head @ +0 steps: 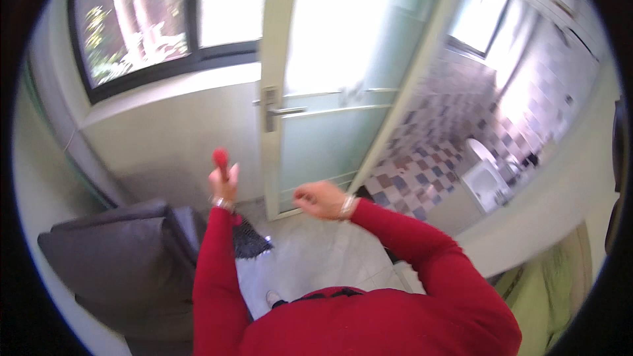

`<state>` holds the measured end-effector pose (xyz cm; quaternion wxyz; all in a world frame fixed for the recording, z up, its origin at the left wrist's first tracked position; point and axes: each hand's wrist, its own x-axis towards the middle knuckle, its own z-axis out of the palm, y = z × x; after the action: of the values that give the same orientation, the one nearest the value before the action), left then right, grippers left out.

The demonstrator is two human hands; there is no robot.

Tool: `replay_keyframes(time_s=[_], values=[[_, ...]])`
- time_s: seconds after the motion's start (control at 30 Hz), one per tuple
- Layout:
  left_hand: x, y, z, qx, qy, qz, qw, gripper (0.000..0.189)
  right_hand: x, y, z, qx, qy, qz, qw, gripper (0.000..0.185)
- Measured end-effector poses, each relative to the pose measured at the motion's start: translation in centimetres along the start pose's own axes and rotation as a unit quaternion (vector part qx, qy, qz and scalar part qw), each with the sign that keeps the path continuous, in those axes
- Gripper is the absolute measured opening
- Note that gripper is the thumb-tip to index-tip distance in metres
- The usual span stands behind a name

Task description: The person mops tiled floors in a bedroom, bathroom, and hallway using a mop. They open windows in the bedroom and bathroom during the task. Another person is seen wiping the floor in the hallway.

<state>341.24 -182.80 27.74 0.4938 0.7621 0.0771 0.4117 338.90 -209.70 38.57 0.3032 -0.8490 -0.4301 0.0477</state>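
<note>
My left hand (224,185) is closed around the red handle (220,158) of a mop or broom, whose rounded end points up and away. Below that hand, dark mop strands or bristles (249,240) rest on the floor, partly hidden by my sleeve. In front of the half-open glazed door (336,153), my right hand (321,200) hovers with its fingers curled; I see nothing in it. Whether it touches the door cannot be told. The metal door handle (287,111) is above and to the left of it.
A dark sofa or armchair (113,252) stands at the left, below the window (133,20). Beyond the doorway on the right are a tiled bathroom floor (425,175), a white washbasin (484,185) and a toilet (479,151). Green fabric (534,296) lies at the lower right.
</note>
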Motion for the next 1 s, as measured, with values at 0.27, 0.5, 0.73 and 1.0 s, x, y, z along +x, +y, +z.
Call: replay_keyframes(time_s=[0.27, 0.5, 0.73, 1.0], values=[[9.0, -2.2, 3.9, -0.01, 0.01, -0.034, 0.999, 0.019, 17.2, -0.9, -8.4, -0.394, 0.129, -0.258, 0.873, 0.014], [12.7, -3.4, 6.2, -0.01, 0.047, -0.046, 0.998, 0.018, 27.6, 1.2, -11.7, -0.636, 0.06, -0.292, 0.712, 0.016], [15.8, -5.1, 5.5, -0.002, 0.087, -0.064, 0.994, 0.022, 30.0, 2.1, -12.7, -0.632, 0.039, -0.327, 0.702, 0.038], [21.0, -8.9, 5.0, -0.035, 0.083, -0.102, 0.991, 0.022, 28.8, 1.8, -11.6, -0.562, 0.139, -0.37, 0.727, 0.036]])
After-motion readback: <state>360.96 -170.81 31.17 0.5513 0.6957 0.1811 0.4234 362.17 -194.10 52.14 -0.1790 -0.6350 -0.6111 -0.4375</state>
